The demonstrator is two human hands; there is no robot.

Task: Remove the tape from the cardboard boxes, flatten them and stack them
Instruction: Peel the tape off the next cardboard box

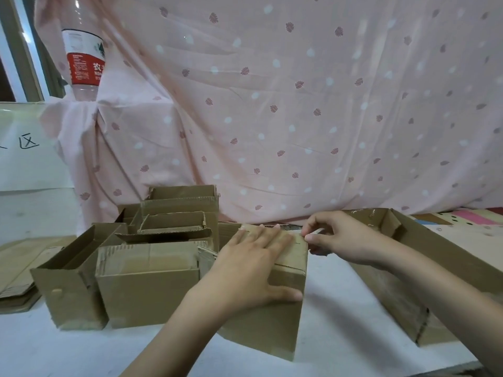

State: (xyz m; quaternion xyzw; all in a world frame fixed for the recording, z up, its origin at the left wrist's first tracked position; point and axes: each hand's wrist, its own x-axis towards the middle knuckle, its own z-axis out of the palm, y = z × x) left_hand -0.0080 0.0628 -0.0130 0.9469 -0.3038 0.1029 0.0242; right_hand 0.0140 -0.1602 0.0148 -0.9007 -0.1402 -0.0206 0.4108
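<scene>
Pink curtain behind, left hand [253, 265] flat on box [275, 317], right hand [345, 238] fingers pinching barely visible tape [313, 236]

Bottle [83, 50] top cut off (upper edge); tape hidden under fingers [313, 235].

A plastic bottle [83, 54] (red label) stands beside the draped pink cloth [299, 104].

Closed box [275, 319] centre front, open boxes [152, 257] to its left, big tray-box [424, 270] right, flattened stack [19, 278] far left
</scene>
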